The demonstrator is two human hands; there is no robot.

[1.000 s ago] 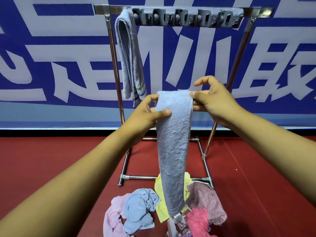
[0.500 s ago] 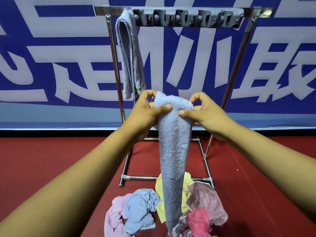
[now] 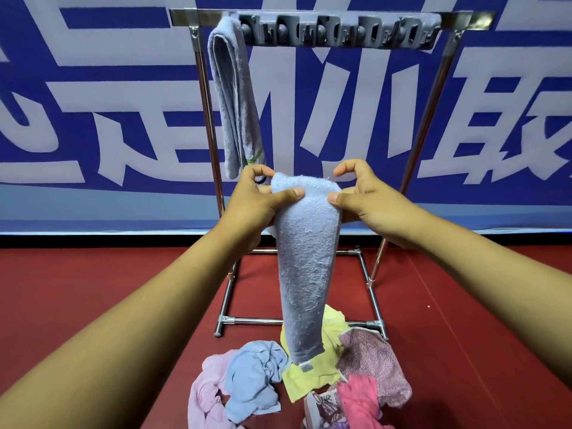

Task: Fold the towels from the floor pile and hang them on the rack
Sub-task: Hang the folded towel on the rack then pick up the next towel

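We have a single view, worn on the person's head, facing forward and somewhat down. It sits close behind both forearms, which reach in from the lower corners. Ahead it faces the metal rack (image 3: 312,26) squarely against a blue banner (image 3: 93,103), and the red floor (image 3: 93,289) fills the lower part.

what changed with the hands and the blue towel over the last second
The right hand slid inward toward the left hand, bunching the top of the blue towel narrower. Both still pinch it. The grey towel on the rack and the floor pile stayed put.
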